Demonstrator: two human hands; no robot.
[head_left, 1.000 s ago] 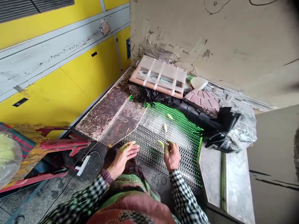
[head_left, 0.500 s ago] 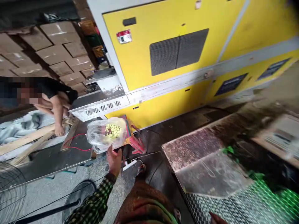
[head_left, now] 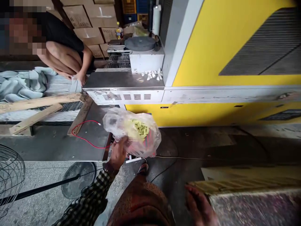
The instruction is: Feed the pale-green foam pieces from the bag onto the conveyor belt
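Observation:
A clear plastic bag (head_left: pixel 110 121) with yellow-green small pieces (head_left: pixel 141 128) in it sits by the yellow machine, on a red and striped support that partly shows through the plastic. My left hand (head_left: pixel 117 153), in a checked sleeve, has its fingers closed on the near left edge of the bag. A red cable (head_left: pixel 81 135) lies on the dark metal ledge just left of that hand. Low on the right, my right hand (head_left: pixel 199 204) has its fingers stretched out and apart, beside the corner of a worn board (head_left: pixel 254 207); whether it touches the board is unclear.
A yellow machine (head_left: pixel 195 113) stands ahead. At left, a co-worker (head_left: pixel 63 40) crouches beside grey-green cloth pieces (head_left: pixel 25 83) and wooden slats (head_left: pixel 42 102). A fan cage (head_left: pixel 10 179) and round base (head_left: pixel 77 185) stand low left. Cardboard boxes (head_left: pixel 98 17) are stacked behind.
My view has swung left and closer to the bag. My left hand has closed on the bag's edge, and the bag has shifted over its support. My right hand has come further into view.

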